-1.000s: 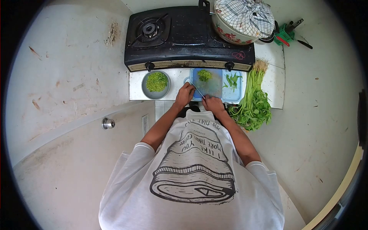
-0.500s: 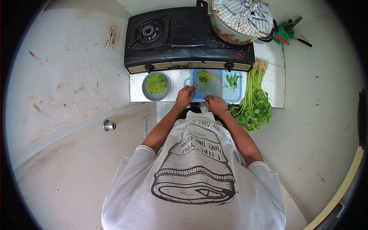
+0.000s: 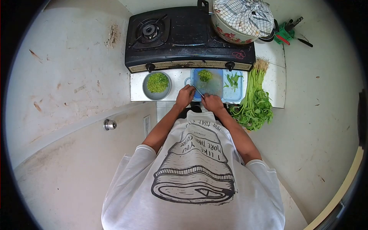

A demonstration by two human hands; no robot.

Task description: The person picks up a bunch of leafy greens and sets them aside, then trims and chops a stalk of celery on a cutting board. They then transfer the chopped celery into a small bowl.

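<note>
The knife (image 3: pixel 198 91) lies low over the near left part of the blue board (image 3: pixel 211 89), its thin blade slanting away from the person and toward the left. The right hand (image 3: pixel 212 102) has its fingers wrapped around the handle, which appears to give firm control of the blade's angle. The left hand (image 3: pixel 186 95) is bent inward beside the blade, at the board's left edge, probably to steady or guide something there; whether its fingers grasp anything, I cannot tell, as they hide what is beneath them.

A small heap of chopped greens (image 3: pixel 205 75) sits at the far side of the board, apart from the blade, which leaves room to cut nearer the body. Loose leaves (image 3: pixel 233 80) lie on the lighter right part, seemingly set aside from the cut pieces. To the left, the round bowl (image 3: pixel 156 97) holds more finely cut greens (image 3: pixel 157 83), gathered together within easy reach of the left hand. On the right, the long bundle of stalks (image 3: pixel 253 86) lies with roots toward the stove (image 3: pixel 188 34) and leaves toward the person, perhaps because the counter (image 3: pixel 177 82) is narrow. The pot (image 3: pixel 232 37), its top wrapped in a checked cloth (image 3: pixel 245 17), stands at the stove's right, well away from the blade.
</note>
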